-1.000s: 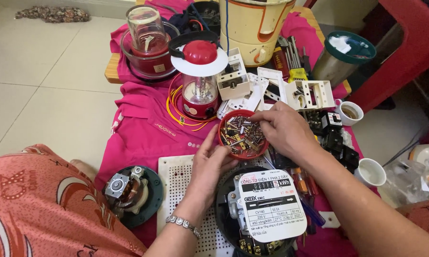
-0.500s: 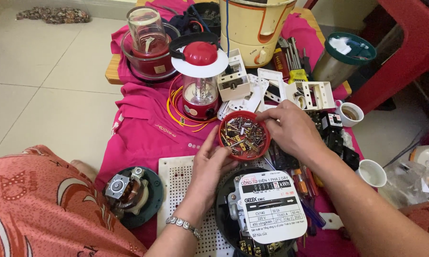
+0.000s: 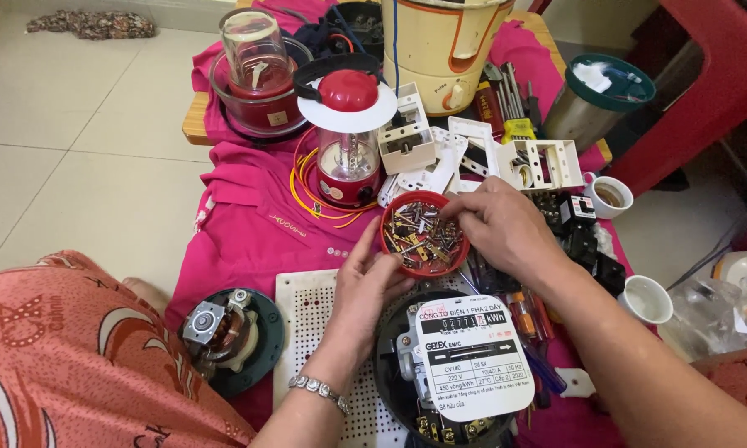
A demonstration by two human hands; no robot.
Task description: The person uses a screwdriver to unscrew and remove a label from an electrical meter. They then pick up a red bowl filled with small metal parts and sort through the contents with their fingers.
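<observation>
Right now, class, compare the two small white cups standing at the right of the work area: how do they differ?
The upper white ceramic cup holds a brownish residue, while the lower white ceramic cup looks empty and clean inside. The upper cup stands beside the white plastic switch housing; the lower cup stands nearer the person, just right of the right hand's forearm. Both are small, round, white and upright.

Left hand [image 3: 365, 282] palm-up, fingers curled upward in a cupping grip, wrist ringed by a silver bracelet. Right hand [image 3: 502, 228] palm-down just beside it, fingertips [image 3: 455, 217] pinched together, forearm angled back to the lower right.
</observation>
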